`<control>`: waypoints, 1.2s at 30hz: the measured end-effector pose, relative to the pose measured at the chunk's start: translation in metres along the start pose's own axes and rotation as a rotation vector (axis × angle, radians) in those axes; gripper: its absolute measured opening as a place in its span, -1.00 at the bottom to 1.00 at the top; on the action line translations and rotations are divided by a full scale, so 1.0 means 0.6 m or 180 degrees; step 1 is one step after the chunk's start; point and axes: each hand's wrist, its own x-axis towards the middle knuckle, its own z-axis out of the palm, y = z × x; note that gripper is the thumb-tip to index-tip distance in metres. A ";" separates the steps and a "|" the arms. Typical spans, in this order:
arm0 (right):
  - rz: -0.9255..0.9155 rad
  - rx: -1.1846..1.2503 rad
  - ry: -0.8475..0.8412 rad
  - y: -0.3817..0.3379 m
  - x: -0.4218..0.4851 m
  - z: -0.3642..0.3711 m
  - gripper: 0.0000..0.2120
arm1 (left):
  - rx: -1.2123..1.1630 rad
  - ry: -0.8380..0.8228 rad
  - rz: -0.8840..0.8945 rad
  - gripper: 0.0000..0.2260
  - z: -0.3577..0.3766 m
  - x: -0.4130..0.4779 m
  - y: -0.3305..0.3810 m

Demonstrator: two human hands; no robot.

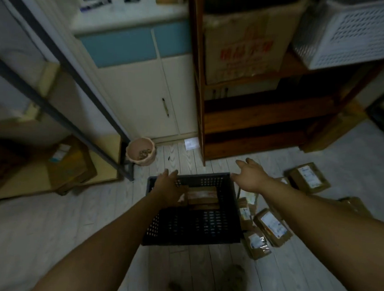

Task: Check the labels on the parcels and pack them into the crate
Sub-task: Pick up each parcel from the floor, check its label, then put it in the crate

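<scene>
Pale floorboards hold a black crate (190,233); both hands hover open above.

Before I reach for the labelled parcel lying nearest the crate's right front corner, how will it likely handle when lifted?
The parcel looks like a flat cardboard box, so it probably stays stiff and will not sag. Its tape-wrapped faces may be somewhat slick. It overlaps neighbouring parcels beside the crate, so lifting it could shift them. Weight cannot be judged.
</scene>
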 end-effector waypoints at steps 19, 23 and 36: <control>0.0447 -0.0015 0.1828 0.147 -0.530 -0.254 -0.38 | -0.0014 0.0360 0.1776 -0.30 -0.107 -0.360 0.387; 0.0584 0.0164 0.1895 0.230 -0.605 -0.263 -0.40 | -0.0088 0.0299 0.1992 -0.33 -0.071 -0.415 0.470; 0.1000 0.0777 0.1776 0.680 -0.804 -0.339 -0.37 | -0.0686 -0.0118 0.2043 -0.36 0.195 -0.498 0.820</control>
